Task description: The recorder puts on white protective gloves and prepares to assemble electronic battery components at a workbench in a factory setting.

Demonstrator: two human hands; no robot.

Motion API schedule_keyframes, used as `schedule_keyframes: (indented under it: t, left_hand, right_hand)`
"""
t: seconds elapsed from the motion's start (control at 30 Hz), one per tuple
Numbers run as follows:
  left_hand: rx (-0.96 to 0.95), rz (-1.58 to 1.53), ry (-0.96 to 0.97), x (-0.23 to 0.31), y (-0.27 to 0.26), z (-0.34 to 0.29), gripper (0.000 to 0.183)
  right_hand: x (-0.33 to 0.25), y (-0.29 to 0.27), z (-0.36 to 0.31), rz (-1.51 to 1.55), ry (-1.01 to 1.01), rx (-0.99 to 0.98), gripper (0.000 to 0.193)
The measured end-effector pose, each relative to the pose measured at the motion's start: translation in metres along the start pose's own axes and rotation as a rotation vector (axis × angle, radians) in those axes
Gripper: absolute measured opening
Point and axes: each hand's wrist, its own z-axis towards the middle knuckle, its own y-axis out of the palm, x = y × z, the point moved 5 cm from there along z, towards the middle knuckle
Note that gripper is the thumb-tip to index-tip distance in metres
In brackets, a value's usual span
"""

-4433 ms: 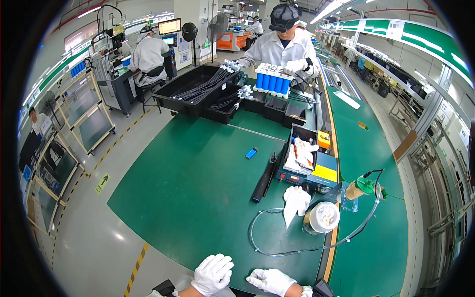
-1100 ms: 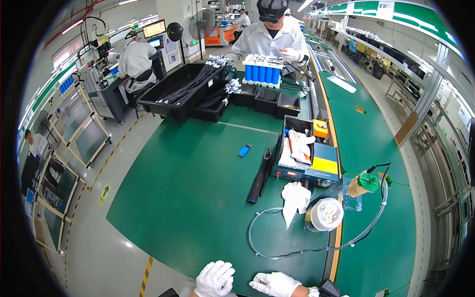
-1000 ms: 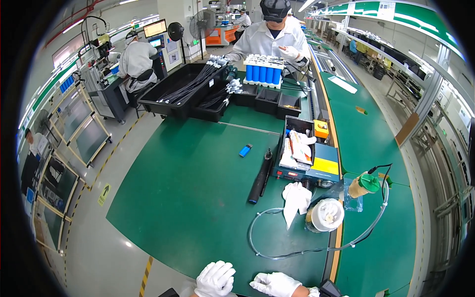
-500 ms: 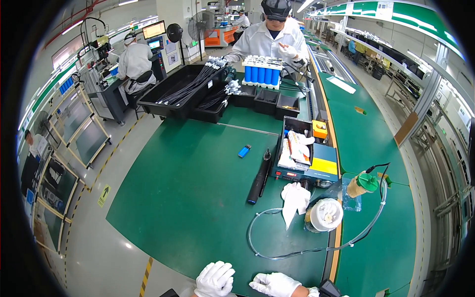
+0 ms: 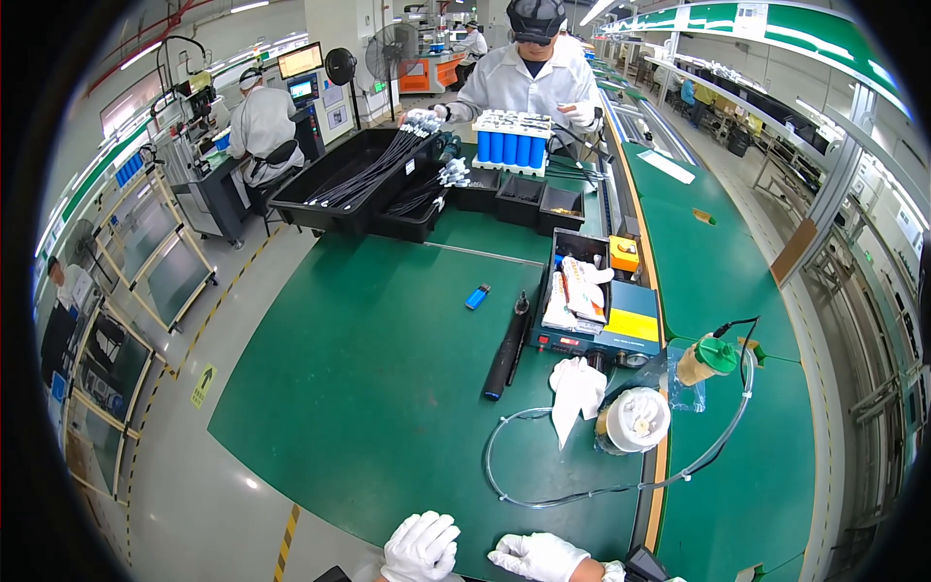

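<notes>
At the green table's point(image 5: 378, 388) six o'clock edge, the left hand point(image 5: 421, 547) and right hand point(image 5: 539, 557) bend gloved fingers, though whether released or grasping I cannot tell.

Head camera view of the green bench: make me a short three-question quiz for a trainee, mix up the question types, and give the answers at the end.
1. Which is nearer the white tub: the left hand or the right hand?

2. Which of these lies to the left of the black pen-shaped tool?
a) the green-capped bottle
b) the small blue object
c) the yellow box

3. True or false: the right hand is gripping the black pen-shaped tool.

Key: 1. The right hand. 2. b. 3. False; it lies on the green bench, apart from both hands.
</notes>
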Motion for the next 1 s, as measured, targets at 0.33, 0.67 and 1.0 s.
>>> schedule_keyframes:
  t: [0.33,0.67,1.0]
  left_hand:
    - [0.008,0.006,0.075,0.003,-0.003,0.020,0.017]
    - [0.014,-0.004,0.072,0.004,-0.003,0.018,0.017]
    - [-0.005,-0.008,0.060,0.004,-0.003,0.020,0.017]
  right_hand:
    - [0.003,0.003,0.003,-0.044,0.021,-0.052,0.015]
    - [-0.005,0.000,0.000,-0.075,-0.155,0.043,0.019]
    - [-0.011,-0.012,0.002,0.086,0.113,0.020,0.038]
